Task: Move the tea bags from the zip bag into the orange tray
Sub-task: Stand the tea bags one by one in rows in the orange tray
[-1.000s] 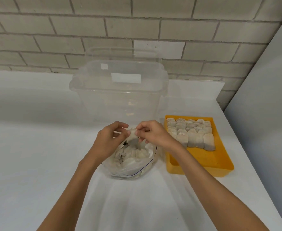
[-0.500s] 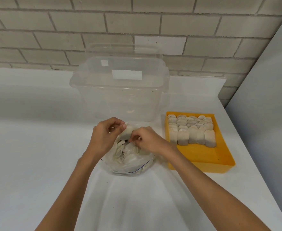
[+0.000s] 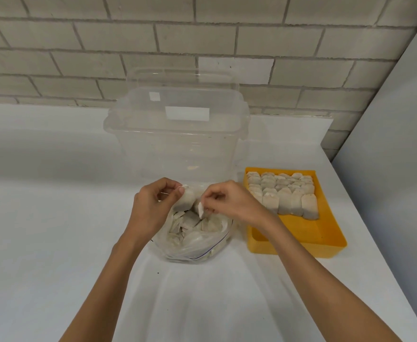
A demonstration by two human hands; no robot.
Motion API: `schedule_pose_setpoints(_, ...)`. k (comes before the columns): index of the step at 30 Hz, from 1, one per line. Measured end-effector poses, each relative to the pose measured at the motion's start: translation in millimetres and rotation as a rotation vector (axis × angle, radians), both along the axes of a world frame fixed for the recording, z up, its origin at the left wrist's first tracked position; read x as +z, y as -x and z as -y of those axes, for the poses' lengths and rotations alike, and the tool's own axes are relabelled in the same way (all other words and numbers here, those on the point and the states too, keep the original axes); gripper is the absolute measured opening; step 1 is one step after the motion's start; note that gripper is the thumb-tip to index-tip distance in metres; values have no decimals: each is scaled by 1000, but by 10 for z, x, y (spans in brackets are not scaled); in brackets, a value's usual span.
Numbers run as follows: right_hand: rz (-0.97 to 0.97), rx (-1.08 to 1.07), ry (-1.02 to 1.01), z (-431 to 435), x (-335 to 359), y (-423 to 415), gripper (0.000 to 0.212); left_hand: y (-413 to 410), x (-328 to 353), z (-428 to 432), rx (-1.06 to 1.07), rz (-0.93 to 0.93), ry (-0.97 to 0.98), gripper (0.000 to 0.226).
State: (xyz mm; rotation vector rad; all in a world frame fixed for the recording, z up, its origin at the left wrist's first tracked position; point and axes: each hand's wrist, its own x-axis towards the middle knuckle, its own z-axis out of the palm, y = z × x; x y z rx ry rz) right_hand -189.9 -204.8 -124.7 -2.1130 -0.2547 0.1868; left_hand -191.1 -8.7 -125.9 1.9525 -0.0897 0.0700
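Observation:
A clear zip bag full of pale tea bags lies on the white table in front of me. Over its open mouth my left hand pinches a tea bag between thumb and fingers. My right hand pinches a small white paper tag just above the bag's contents. To the right sits the orange tray, its far half packed with several rows of tea bags.
A large clear plastic bin with its lid propped behind it stands right behind the zip bag. A brick wall runs along the back. A grey panel borders the table's right edge.
My right hand dipped lower into the bag's mouth and now pinches a white tag. My left hand still holds its tea bag at the bag's rim.

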Motion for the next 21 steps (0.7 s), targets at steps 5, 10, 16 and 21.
schedule_pose_setpoints(5,-52,-78,-110,209,177,42,15,-4,23,130,-31,-15,38,8)
schedule_pose_setpoints(10,-7,-106,53,440,316,53,28,-9,39,322,-89,-25,51,9)
schedule_pose_setpoints(16,40,-155,124,727,578,134,23,-82,128,572,-163,6,88,9)
schedule_pose_setpoints(21,109,-212,155,975,661,172,13,-141,246,806,-233,15,128,7)
